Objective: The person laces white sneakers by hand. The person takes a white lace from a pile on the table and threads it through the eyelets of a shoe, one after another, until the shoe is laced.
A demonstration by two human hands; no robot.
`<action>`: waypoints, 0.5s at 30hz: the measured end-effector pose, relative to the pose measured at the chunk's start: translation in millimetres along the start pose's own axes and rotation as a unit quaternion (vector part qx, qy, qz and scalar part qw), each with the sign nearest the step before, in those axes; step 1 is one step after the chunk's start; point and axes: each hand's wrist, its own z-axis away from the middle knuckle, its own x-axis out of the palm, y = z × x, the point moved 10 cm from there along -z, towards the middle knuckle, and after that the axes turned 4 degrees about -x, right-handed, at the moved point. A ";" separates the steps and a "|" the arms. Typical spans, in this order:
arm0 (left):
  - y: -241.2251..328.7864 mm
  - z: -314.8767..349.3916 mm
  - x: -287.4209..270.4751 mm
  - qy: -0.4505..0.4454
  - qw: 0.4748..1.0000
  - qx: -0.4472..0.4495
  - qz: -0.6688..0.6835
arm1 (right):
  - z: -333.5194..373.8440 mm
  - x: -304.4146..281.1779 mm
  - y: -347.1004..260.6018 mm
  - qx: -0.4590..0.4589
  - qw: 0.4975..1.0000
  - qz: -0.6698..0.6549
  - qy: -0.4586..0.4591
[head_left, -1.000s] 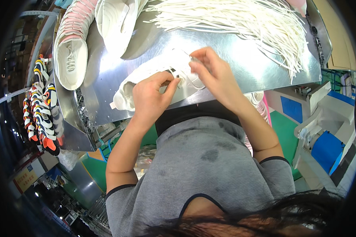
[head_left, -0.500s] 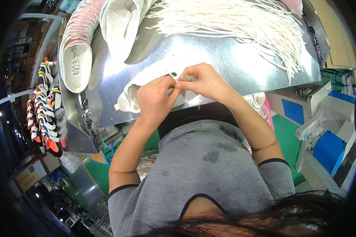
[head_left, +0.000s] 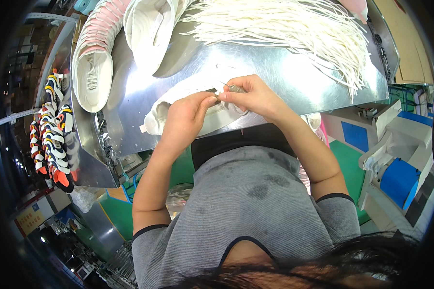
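A white shoe upper point(head_left: 154, 119) lies on its side on the metal table point(head_left: 255, 62), close to the near edge, its opening toward the left. Over its lacing area my left hand point(head_left: 184, 118) is closed in a pinch; what sits between the fingertips is too small to make out. My right hand point(head_left: 255, 98) grips the grey wrapped handle of a small awl-like tool point(head_left: 236, 89), its thin metal tip sticking out up and left. The fingertips of both hands nearly meet, and they hide part of the upper.
Behind lies a heap of white laces point(head_left: 284, 24). To the left are a nested row of white-and-pink shoe uppers point(head_left: 94, 72) and more white uppers point(head_left: 152, 43). Multicoloured shoe uppers point(head_left: 55, 139) hang past the table's left edge. Grey machinery with blue panels point(head_left: 400, 183) stands right.
My right hand has turned and shifted slightly right, so the tool's thin tip shows more. My left hand's fingers have straightened into a flatter pinch.
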 end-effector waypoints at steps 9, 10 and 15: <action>0.3 0.8 -0.7 -0.019 0.998 -0.025 -0.050 | 4.0 11.7 -2.3 0.015 0.997 -0.052 -0.051; -0.8 1.0 -0.4 -0.028 0.999 -0.035 -0.030 | 4.4 11.3 -0.6 0.010 0.998 -0.041 -0.044; 5.1 1.5 2.9 -0.051 0.998 -0.026 -0.037 | 2.4 3.6 4.9 -0.048 0.993 0.070 0.078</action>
